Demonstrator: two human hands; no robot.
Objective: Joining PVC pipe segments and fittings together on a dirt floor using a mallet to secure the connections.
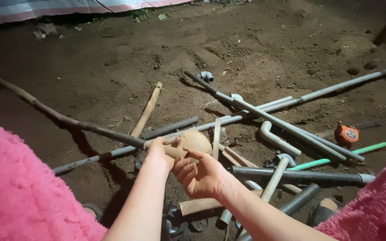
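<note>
I work over bare, dark soil (112,89) strewn with grey pipes (291,129), under dim light. My left hand (159,151) grips a tan pipe elbow (193,142); my right hand (202,176) cups beneath it, fingers curled. Pink fleece (18,192) blocks both lower corners; the elbow's far end is unclear.

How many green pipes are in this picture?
1: the green pipe lies on the soil at the right, below the orange tape measure, its left part running under grey pipes. Others may be hidden in the pile.
</note>
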